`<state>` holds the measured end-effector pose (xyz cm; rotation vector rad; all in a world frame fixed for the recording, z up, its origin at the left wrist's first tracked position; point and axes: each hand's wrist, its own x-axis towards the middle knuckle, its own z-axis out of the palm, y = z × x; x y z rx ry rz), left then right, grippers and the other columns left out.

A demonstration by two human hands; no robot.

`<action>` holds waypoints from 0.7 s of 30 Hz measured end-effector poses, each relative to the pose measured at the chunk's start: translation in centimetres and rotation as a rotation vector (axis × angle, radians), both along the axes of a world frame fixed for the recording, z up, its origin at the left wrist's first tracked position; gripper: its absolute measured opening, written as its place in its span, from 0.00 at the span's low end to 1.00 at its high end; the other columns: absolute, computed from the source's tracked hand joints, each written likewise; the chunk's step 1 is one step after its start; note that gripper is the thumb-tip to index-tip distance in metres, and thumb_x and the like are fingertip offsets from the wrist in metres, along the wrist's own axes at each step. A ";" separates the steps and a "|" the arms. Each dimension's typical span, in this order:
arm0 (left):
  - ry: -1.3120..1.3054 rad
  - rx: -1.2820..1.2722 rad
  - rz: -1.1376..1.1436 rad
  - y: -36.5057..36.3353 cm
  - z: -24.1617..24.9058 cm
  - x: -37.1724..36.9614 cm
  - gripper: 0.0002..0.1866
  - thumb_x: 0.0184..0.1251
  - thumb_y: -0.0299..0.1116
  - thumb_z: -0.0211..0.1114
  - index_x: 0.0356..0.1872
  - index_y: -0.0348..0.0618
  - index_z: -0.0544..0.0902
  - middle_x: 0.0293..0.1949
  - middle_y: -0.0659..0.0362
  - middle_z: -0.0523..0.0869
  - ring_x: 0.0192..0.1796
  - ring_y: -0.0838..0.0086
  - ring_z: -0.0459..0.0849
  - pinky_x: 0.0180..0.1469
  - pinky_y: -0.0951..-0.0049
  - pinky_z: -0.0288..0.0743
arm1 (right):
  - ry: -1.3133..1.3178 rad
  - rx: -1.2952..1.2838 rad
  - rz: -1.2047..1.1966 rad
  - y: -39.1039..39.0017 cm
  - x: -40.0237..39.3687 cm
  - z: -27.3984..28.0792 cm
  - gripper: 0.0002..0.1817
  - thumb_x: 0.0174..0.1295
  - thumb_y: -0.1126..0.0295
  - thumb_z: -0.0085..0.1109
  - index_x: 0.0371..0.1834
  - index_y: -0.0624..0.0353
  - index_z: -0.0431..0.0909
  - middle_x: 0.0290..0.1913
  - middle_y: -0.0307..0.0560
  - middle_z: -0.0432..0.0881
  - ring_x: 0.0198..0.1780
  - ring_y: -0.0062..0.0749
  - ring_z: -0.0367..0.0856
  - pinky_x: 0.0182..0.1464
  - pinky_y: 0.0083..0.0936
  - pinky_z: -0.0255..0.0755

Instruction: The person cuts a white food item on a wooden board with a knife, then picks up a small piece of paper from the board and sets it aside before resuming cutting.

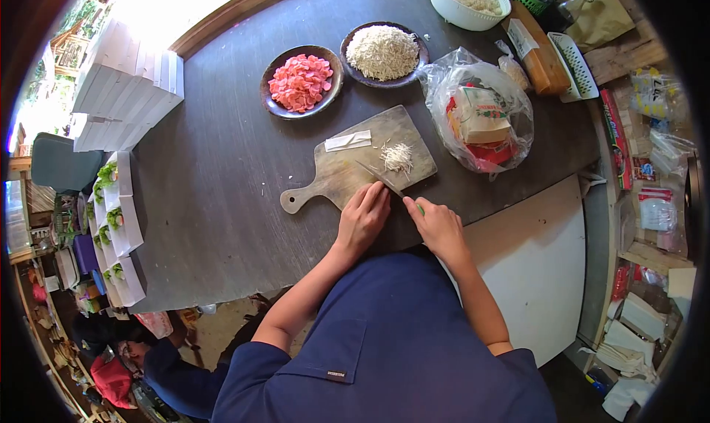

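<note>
My right hand [438,228] is wrapped round the green handle of a knife [381,179], whose blade points up and left over the wooden cutting board [337,179]. At the board's near edge my left hand [364,214] has its fingers bunched beside the blade; what they hold, if anything, is hidden. Thin white shreds [397,157] lie in a small heap on the board, right of the blade. Flat white strips [347,140] rest at the board's upper left. Beyond the board stand a bowl of pink slices [300,83] and a bowl of white shreds [382,52].
A plastic bag with packets [481,116] sits right of the board. White boxes [133,83] are stacked at the far left, above open boxes with greens [118,227]. A white basin [471,5] stands at the back. Another person [177,375] is at the lower left.
</note>
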<state>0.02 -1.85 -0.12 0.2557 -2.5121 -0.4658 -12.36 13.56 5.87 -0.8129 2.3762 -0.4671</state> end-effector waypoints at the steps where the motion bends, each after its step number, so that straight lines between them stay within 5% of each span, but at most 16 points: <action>1: -0.008 0.003 -0.008 0.0 0.0 0.1 0.17 0.64 0.24 0.75 0.54 0.32 0.88 0.56 0.52 0.87 0.56 0.62 0.89 0.60 0.64 0.86 | -0.016 -0.027 -0.017 -0.2 0.0 -0.1 0.34 0.86 0.39 0.45 0.35 0.60 0.82 0.33 0.69 0.88 0.43 0.74 0.88 0.47 0.64 0.79; 12: 0.024 0.087 -0.053 -0.5 0.0 -0.1 0.17 0.64 0.24 0.76 0.54 0.32 0.88 0.56 0.53 0.87 0.56 0.60 0.89 0.60 0.63 0.86 | -0.024 0.003 -0.106 0.9 0.7 0.8 0.36 0.84 0.37 0.49 0.32 0.62 0.82 0.31 0.71 0.86 0.42 0.76 0.86 0.46 0.62 0.78; 14: 0.046 0.093 -0.033 -0.3 0.0 -0.1 0.16 0.65 0.25 0.76 0.53 0.33 0.88 0.56 0.53 0.87 0.55 0.61 0.89 0.60 0.63 0.86 | -0.007 -0.005 -0.134 1.3 1.0 1.0 0.35 0.84 0.40 0.52 0.31 0.63 0.82 0.27 0.66 0.83 0.37 0.70 0.84 0.43 0.55 0.76; 21: 0.038 0.123 -0.035 -0.3 -0.3 -0.1 0.16 0.65 0.24 0.76 0.52 0.33 0.89 0.57 0.53 0.88 0.55 0.61 0.89 0.60 0.64 0.86 | -0.047 0.059 -0.148 2.0 0.6 2.1 0.38 0.82 0.36 0.52 0.30 0.64 0.82 0.28 0.71 0.84 0.39 0.75 0.86 0.44 0.60 0.78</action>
